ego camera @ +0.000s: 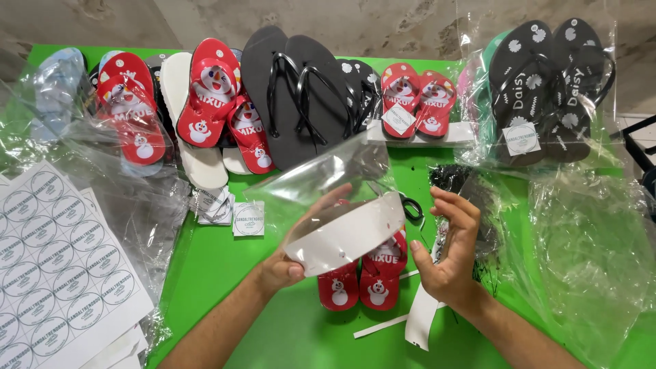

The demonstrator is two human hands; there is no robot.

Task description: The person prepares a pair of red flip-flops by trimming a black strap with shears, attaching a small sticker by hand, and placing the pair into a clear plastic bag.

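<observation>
Two hands: my left hand (281, 268) grips the white card (345, 236) and bag (328, 179); right hand (447, 254) open.
Red pair (362, 279): on desk (219, 273), 6 o'clock under card, toes toward me.
Nearer: left.

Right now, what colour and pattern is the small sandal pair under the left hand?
Red, with white cartoon figures on the small sandal pair; head view, below the left hand.

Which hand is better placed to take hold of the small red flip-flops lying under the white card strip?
Probably the right hand: it is open and holds nothing, just beside the small red flip-flops. The left hand is busy, its fingers gripping the curved white card strip and the clear plastic bag.
</observation>
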